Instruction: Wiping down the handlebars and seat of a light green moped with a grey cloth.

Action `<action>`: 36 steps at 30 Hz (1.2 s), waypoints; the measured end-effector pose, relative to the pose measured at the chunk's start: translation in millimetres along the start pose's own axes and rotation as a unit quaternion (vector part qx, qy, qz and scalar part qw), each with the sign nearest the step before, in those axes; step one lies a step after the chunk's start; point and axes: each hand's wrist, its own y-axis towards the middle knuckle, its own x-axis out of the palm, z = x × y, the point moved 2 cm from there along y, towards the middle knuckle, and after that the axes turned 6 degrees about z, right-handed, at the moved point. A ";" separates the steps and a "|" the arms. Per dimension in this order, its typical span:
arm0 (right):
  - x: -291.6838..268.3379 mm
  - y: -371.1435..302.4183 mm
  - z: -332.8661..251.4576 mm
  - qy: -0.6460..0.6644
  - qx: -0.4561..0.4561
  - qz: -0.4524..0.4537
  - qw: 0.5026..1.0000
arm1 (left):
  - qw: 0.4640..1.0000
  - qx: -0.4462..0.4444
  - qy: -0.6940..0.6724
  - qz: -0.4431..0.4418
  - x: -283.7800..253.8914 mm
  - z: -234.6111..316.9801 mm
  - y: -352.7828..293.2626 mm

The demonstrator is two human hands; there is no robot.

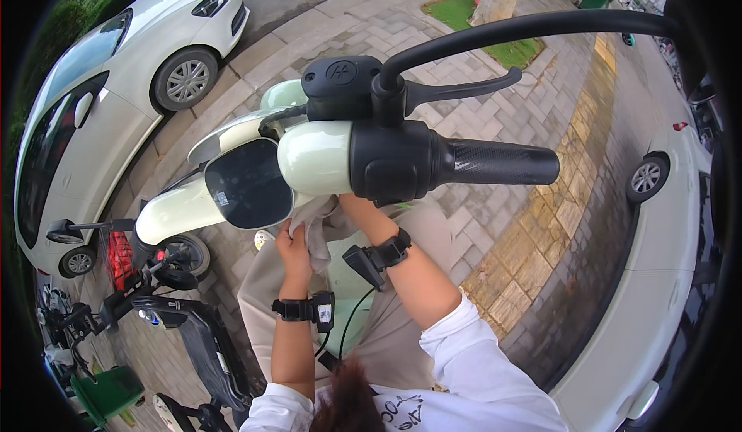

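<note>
In front of me stands a pale green and cream electric scooter with a dark display (251, 185), a black right handgrip (502, 163) and a brake lever (468, 88). Below the display, my left hand (292, 245) is closed on a light grey cloth (315, 227). My right hand (354, 206) reaches in under the handlebar beside the cloth. Its fingers are hidden behind the pale housing (313, 158), so what they touch does not show. Each wrist wears a black strap with a small device, and dark cables run from them.
A curved black mirror stem (533, 26) arches over the handlebar. White cars stand at left (116, 92) and right (657, 277). Another black scooter (205, 347) is parked close at lower left, near a green bin (108, 393). Brick paving (479, 239) surrounds me.
</note>
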 end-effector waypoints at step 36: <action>57.0 -3.5 59.0 -0.260 -0.049 0.130 0.956 | 0.974 0.174 0.141 0.039 -2.2 -28.8 23.4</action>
